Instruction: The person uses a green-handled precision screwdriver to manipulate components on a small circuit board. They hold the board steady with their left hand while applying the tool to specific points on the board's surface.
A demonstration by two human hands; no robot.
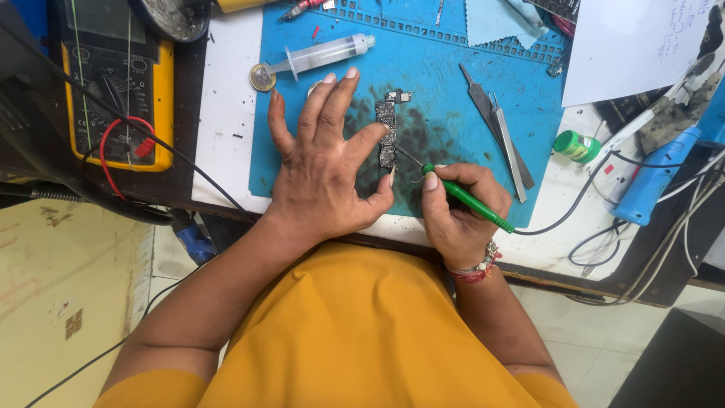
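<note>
Nearest the camera, an orange shirt (362, 340), soft and matte, fills the bottom. Just beyond, the right hand (457, 208) has its fingers pinched narrow round a slim green-handled soldering iron (468, 200), held like a pen; its thin metal tip slants up and left, and a black cord trails off to the right. The left hand (325, 170) lies flat, fingers (332, 94) spread wide, thumb and forefinger bracketing a small circuit board (387, 128). That board is narrow, dark and densely studded, lying on the blue rubbery mat (445, 68) just right of the left forefinger, the thumb tip just below its near end. Its long axis runs near to far, the wider end pointing away. The iron's tip meets it near the lower right edge. Dark sooty smudges stain the mat around it. Right of it lie steel tweezers (502, 128), slim and pointed. Farther left, a clear plastic syringe (325, 54) beside a coin (263, 77). Far left on the surface, a yellow multimeter (113, 91).
</note>
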